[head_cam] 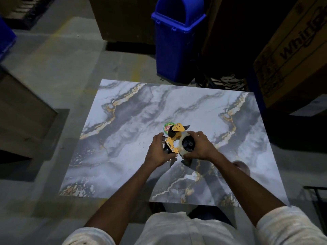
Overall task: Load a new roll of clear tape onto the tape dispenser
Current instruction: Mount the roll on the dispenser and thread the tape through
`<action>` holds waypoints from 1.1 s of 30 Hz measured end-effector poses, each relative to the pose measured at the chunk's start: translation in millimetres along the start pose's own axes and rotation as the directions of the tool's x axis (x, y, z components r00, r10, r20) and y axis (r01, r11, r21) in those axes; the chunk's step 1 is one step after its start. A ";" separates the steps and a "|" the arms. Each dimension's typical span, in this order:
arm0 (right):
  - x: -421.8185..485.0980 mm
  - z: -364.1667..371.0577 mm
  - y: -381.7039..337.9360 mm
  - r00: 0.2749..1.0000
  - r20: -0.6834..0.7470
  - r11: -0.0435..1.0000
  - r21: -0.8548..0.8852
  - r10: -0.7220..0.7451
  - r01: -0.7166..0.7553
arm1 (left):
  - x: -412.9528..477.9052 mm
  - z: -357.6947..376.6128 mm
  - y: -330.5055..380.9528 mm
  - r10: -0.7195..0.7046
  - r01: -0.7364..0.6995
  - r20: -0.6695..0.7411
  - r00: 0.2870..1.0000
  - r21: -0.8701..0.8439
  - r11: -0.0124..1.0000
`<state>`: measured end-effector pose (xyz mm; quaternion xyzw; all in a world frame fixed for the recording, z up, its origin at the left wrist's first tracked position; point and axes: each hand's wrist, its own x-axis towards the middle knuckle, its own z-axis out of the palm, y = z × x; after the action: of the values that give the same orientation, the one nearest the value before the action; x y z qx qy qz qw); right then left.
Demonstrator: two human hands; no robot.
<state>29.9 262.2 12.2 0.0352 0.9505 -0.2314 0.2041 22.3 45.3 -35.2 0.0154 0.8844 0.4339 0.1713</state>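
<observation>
The marbled table (177, 106) carries the whole work, and both hands meet over its middle part. Beyond the hands, on the floor past the far edge of the table, stands a blue bin (177, 41); it has no part in the task.

Between the two hands is the tape dispenser (174, 140), yellow with dark parts. Its long axis runs across from one hand to the other, a little slanted, with the handle end toward the left hand and the hub end toward the right hand. The left hand (159, 151) is closed around the handle end, fingers curled on it, so this hand only steadies the tool.

The roll of clear tape (185, 144) is directly under the right hand (200, 147), on the side of it that faces the left hand. The right hand is wrapped over the rim of the roll, fingers on the far side and thumb on the near side, clasping it. The roll seems to sit already on the dark hub, which shows through its centre hole; whether it is pushed fully home I cannot tell.

So the right hand is the nearer one to the roll, and I judge that the coming move is a push along the hub axis.

Just beyond the dispenser lies a small green round label or lid (167, 127), partly hidden.
</observation>
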 end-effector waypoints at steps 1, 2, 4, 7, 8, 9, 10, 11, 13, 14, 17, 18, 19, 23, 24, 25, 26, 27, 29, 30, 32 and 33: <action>-7.1 2.3 2.1 1.000 -0.016 1.000 0.009 0.009 -0.009 | -0.7 1.0 1.9 0.014 -0.014 0.009 1.000 0.019 1.000; -13.3 5.0 4.3 0.999 -0.031 1.000 0.009 0.012 -0.011 | -1.9 2.3 3.3 0.026 -0.027 0.019 0.999 0.034 0.999; -21.7 11.2 8.7 0.998 -0.052 1.000 0.001 0.022 -0.022 | -5.6 4.1 6.6 0.046 -0.048 0.032 0.998 0.039 0.998; -28.9 15.9 11.8 0.996 -0.074 0.999 0.006 0.053 -0.053 | -12.7 3.9 14.9 0.080 -0.082 0.032 0.996 0.056 0.995; -31.8 17.2 11.4 0.993 -0.101 0.999 0.013 0.054 -0.053 | -15.3 3.3 18.4 0.095 -0.097 0.031 0.995 0.068 0.993; -34.4 18.9 11.1 0.988 -0.148 0.999 0.023 0.046 -0.043 | -17.4 3.2 21.1 0.106 -0.108 0.027 0.994 0.084 0.991; -37.8 20.9 11.3 0.977 -0.214 0.999 0.029 0.024 -0.018 | -20.7 3.4 25.0 0.110 -0.111 0.019 0.994 0.101 0.989; -41.5 23.7 12.1 0.955 -0.295 0.999 0.029 -0.005 0.014 | -24.1 4.6 28.5 0.110 -0.111 0.010 0.994 0.115 0.987; -47.2 27.5 11.7 0.890 -0.452 0.998 -0.014 -0.064 0.065 | -30.0 6.6 35.1 0.115 -0.112 -0.016 0.993 0.134 0.985; -49.0 28.3 10.1 0.862 -0.499 0.996 -0.055 -0.093 0.075 | -32.8 7.9 37.7 0.108 -0.104 -0.028 0.994 0.138 0.985; -49.6 28.6 2.1 0.847 -0.509 0.985 -0.146 -0.153 0.091 | -40.3 11.4 44.0 0.093 -0.082 -0.069 0.993 0.140 0.987; -48.6 26.6 -1.8 0.864 -0.478 0.981 -0.170 -0.160 0.088 | -43.2 12.4 46.2 0.101 -0.089 -0.075 0.992 0.139 0.986; -46.0 23.3 -5.5 0.887 -0.433 0.977 -0.201 -0.161 0.079 | -46.2 13.1 48.9 0.113 -0.101 -0.086 0.990 0.134 0.986; -33.9 4.6 -17.9 0.954 -0.266 0.948 -0.315 -0.136 0.047 | -57.3 17.2 57.8 0.166 -0.147 -0.128 0.978 0.141 0.979; -32.3 0.5 -20.5 0.960 -0.247 0.941 -0.336 -0.132 0.043 | -60.2 18.0 59.7 0.167 -0.148 -0.131 0.977 0.147 0.978; -31.3 -2.7 -22.9 0.962 -0.236 0.933 -0.357 -0.139 0.047 | -62.1 18.1 61.2 0.168 -0.147 -0.130 0.977 0.155 0.977; -30.8 -5.2 -25.4 0.962 -0.228 0.924 -0.379 -0.152 0.056 | -62.9 17.8 62.7 0.168 -0.146 -0.125 0.978 0.168 0.975; -30.3 -7.2 -28.3 0.962 -0.222 0.917 -0.394 -0.162 0.064 | -62.5 18.0 63.3 0.167 -0.144 -0.118 0.979 0.186 0.972; -28.5 -9.8 -34.3 0.969 -0.193 0.912 -0.406 -0.151 0.061 | -61.7 17.5 65.5 0.160 -0.135 -0.109 0.981 0.207 0.969; -26.9 -10.9 -37.1 0.974 -0.177 0.912 -0.406 -0.141 0.058 | -60.9 16.1 66.5 0.152 -0.128 -0.107 0.983 0.201 0.971; -25.7 -13.4 -40.6 0.977 -0.167 0.925 -0.377 -0.128 0.057 | -57.4 11.4 66.5 0.124 -0.107 -0.097 0.988 0.167 0.980; -26.3 -14.3 -41.1 0.975 -0.178 0.937 -0.343 -0.134 0.066 | -54.8 8.5 65.2 0.110 -0.096 -0.090 0.990 0.146 0.985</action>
<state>42.0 232.8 52.0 -0.0256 0.9921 -0.0720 0.0991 68.6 82.8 26.2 0.0522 0.9183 0.3786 0.1035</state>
